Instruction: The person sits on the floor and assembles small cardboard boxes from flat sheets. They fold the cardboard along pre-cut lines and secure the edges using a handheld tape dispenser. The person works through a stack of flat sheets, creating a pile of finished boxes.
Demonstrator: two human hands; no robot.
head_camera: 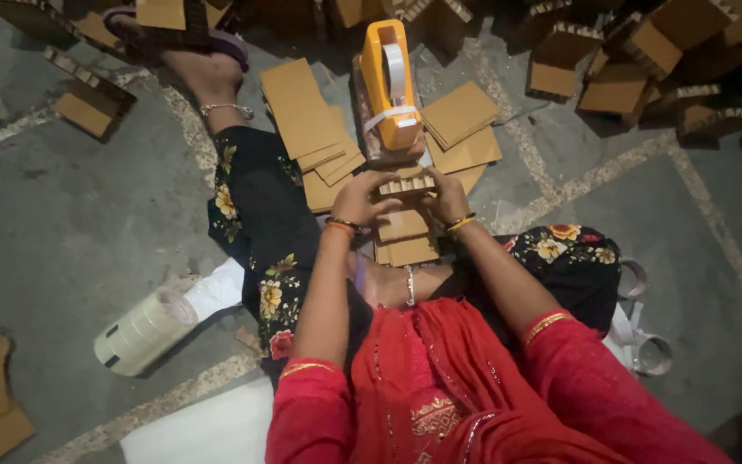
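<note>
Item: small cardboard box (405, 184), centre frame, gripped by left hand (361, 199) and right hand (450, 196), just below orange tape dispenser (391, 82). Advice: keep flaps square, pressed flush while taping.

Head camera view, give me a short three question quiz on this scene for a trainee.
1. True or false: both hands grip one small cardboard box.
2. Which colour is the tape dispenser: A orange, B green, C blue?
3. On which side of the person does the stack of tape rolls lie?

Key:
1. True: left hand and right hand hold the cardboard box.
2. A: the tape dispenser is orange.
3. Left: the tape rolls lie on the floor.
</note>
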